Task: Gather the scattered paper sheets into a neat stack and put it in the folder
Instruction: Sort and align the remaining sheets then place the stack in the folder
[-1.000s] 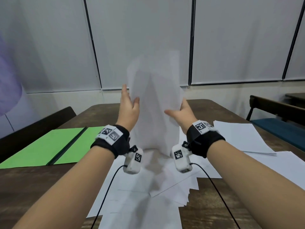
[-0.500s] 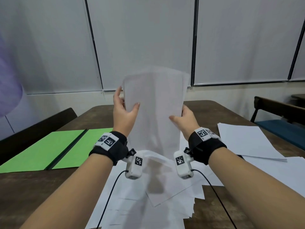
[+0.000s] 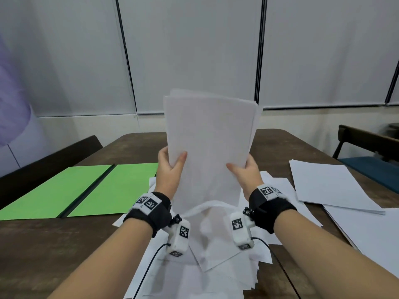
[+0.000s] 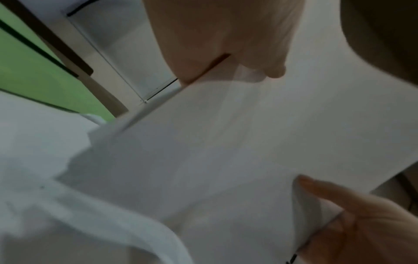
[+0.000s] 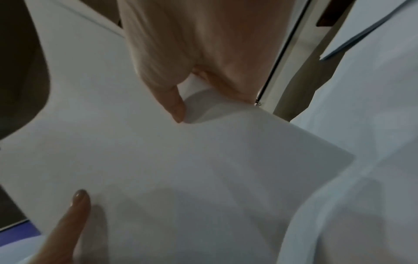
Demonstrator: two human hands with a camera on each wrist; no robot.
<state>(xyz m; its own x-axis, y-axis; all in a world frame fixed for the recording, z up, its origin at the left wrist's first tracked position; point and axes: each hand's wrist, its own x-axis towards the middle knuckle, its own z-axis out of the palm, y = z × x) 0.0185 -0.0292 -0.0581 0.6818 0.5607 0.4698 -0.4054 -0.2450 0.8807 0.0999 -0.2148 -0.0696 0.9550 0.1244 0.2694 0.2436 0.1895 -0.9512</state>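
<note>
I hold a bundle of white paper sheets (image 3: 209, 145) upright over the middle of the table. My left hand (image 3: 171, 167) grips its left edge, thumb in front and fingers behind. My right hand (image 3: 245, 169) grips the right edge the same way. The bundle's bottom edge curls on more loose sheets (image 3: 194, 272) lying on the table near me. Both wrist views show the bundle (image 4: 248, 142) (image 5: 181, 160) pinched between thumb and fingers. The green folder (image 3: 86, 188) lies open flat to the left.
Further white sheets (image 3: 328, 186) lie on the right side of the brown table (image 3: 32, 244). A dark chair back (image 3: 49, 160) stands at the left, and a chair with a blue seat (image 3: 371, 169) at the right. A wall of white panels is behind.
The bundle was lifted, then brought down and squared; its sheets were fanned and blurred a second ago and now line up closely. Both hands sit lower on its edges.
</note>
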